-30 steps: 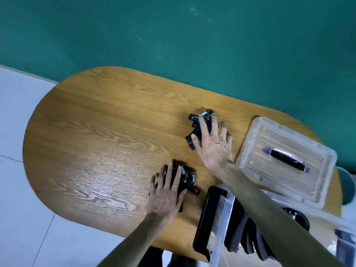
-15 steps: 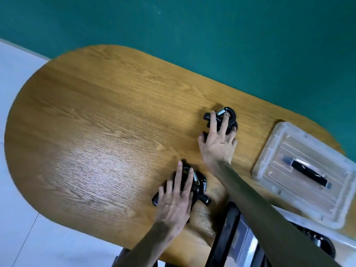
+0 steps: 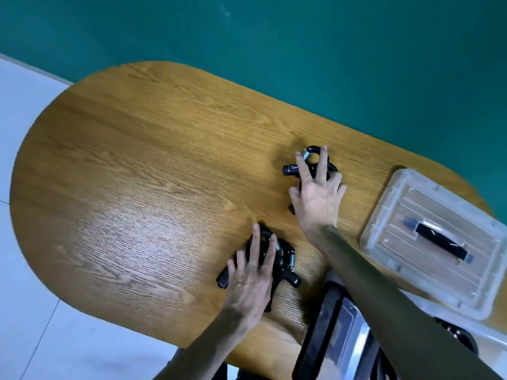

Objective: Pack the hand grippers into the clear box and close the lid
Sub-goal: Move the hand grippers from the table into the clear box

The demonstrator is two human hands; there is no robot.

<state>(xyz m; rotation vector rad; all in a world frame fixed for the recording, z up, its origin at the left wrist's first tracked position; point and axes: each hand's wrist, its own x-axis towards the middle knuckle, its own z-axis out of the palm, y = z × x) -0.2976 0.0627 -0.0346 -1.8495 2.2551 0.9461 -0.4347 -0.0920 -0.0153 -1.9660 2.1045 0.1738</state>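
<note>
Wooden table [image 3: 123,187]: left hand [image 3: 251,281] spread flat over hand grippers [image 3: 284,263], right hand [image 3: 318,198] spread over more at 1 o'clock. Curl fingers under handles before lifting toward clear box [image 3: 345,333].

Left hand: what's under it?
A black hand gripper lies on the table under the left hand; springs and handle ends stick out. Its middle is covered.
</note>
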